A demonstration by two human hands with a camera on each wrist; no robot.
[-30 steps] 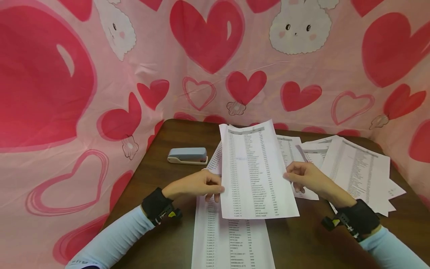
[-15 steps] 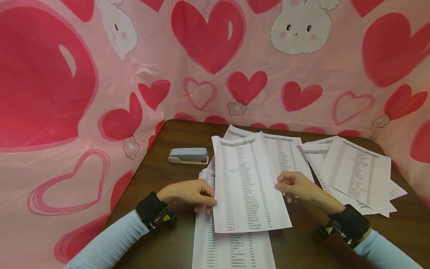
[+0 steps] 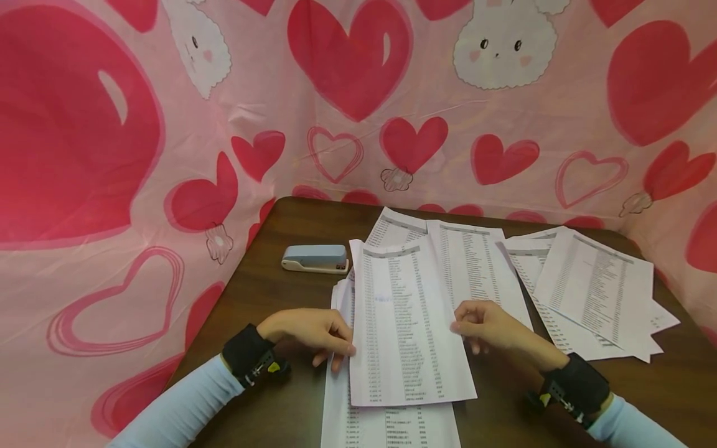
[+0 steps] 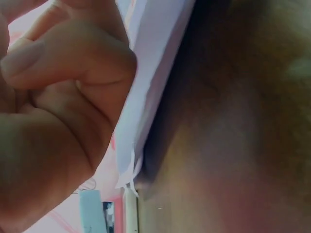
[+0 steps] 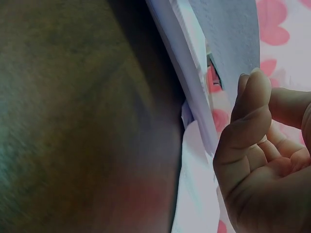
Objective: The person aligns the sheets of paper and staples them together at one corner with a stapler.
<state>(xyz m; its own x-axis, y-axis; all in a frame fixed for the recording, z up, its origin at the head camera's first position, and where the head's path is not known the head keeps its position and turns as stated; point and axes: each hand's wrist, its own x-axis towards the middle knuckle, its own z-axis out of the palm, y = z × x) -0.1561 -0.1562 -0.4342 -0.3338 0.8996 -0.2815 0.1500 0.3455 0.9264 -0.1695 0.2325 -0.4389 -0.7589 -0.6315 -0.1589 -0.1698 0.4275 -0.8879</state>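
Note:
Between my two hands, a printed sheet of paper (image 3: 411, 323) is held by its side edges above a stack of printed paper (image 3: 392, 426). My left hand (image 3: 310, 333) pinches its left edge between thumb and fingers. On the opposite edge, the thumb and index finger of my right hand (image 3: 484, 326) pinch the paper. The right wrist view shows the sheet (image 5: 231, 34) raised apart from the stack (image 5: 182, 63) beneath. In the left wrist view the left hand (image 4: 63, 82) hides most of the held sheet.
A blue and white stapler (image 3: 315, 258) lies left of the stack on the brown table (image 3: 252, 274). Behind the held sheet are more printed sheets (image 3: 476, 261). A spread of loose papers (image 3: 594, 286) lies at the right. A pink heart-patterned cloth (image 3: 358, 149) hangs behind the table.
Both hands have brought the held sheet down, nearer to me and slightly left, over the stack. More of the sheets behind it now show. The stapler and right-hand papers stay put.

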